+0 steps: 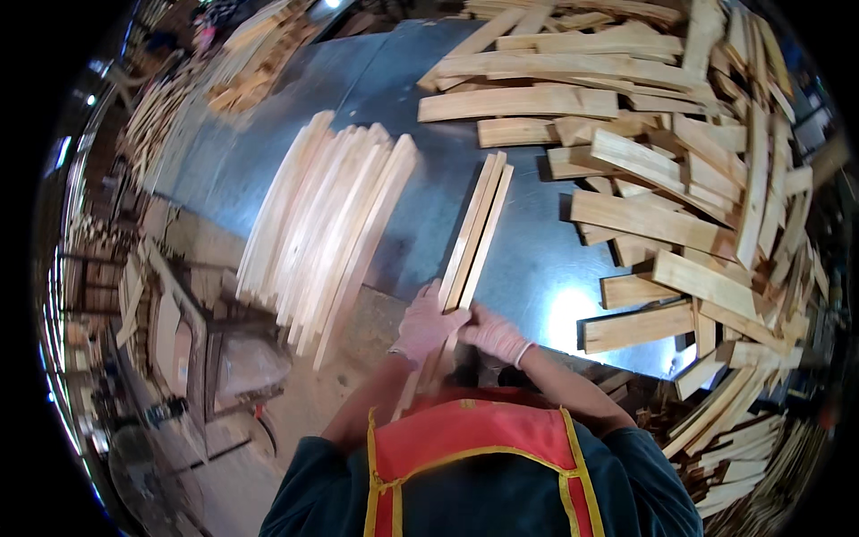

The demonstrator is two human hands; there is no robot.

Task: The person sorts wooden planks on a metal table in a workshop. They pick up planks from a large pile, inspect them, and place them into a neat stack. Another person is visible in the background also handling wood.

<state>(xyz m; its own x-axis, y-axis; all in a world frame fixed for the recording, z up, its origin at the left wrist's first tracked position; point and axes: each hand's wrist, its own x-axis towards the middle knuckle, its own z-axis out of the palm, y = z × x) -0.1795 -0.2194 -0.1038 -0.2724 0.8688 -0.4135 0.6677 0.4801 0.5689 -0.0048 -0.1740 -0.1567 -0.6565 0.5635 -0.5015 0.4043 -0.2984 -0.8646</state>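
Observation:
My left hand, in a pale glove, is closed around a few narrow wooden strips at the table's near edge. From the right, my right hand, also gloved, grips the same strips, its fingers partly hidden behind them. The strips stand side by side on edge, with a dark gap between two of them. Their far ends reach over the metal tabletop, and their near ends come back toward my body. Left of them, a row of pale planed strips lies side by side, overhanging the near edge.
The blue-grey metal table spreads ahead. A large, loose heap of wooden boards covers its right side. More stacked strips lie at the far left. A wooden-framed stand is on the floor at left, and thin offcuts pile up at lower right.

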